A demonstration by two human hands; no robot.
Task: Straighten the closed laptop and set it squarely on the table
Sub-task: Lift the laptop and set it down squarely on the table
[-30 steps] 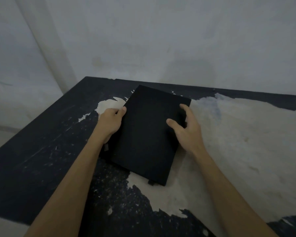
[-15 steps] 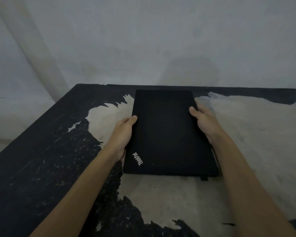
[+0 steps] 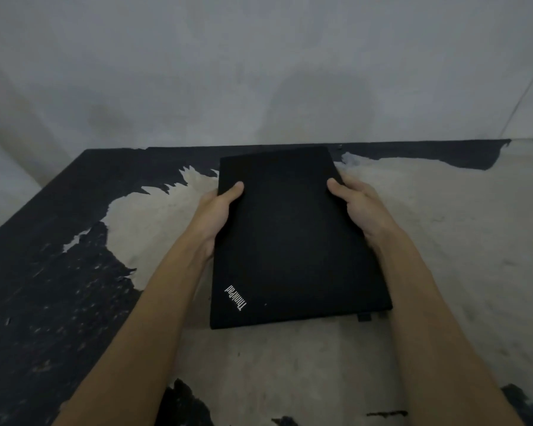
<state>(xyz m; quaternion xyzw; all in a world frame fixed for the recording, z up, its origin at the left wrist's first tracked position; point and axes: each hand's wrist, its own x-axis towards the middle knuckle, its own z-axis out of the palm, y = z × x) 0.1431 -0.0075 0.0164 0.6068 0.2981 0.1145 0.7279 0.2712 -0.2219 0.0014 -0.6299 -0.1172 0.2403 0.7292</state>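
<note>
A closed black laptop point(image 3: 290, 238) with a white logo near its front left corner is in the middle of the worn table point(image 3: 443, 241), long sides running away from me and nearly square to the table's far edge. My left hand point(image 3: 214, 215) grips its left side, thumb on the lid. My right hand point(image 3: 359, 207) grips the right side the same way. The fingers of both hands are hidden under the laptop. The near end looks slightly raised; I cannot tell whether it rests flat.
The table top is black with a large pale patch where the coating has peeled. A grey wall point(image 3: 259, 72) stands right behind the far edge. The table's left edge point(image 3: 28, 210) drops off to a pale floor.
The laptop has turned from a skewed angle to nearly straight, and has come slightly nearer to me. Both hands went from resting on it to gripping its sides.
</note>
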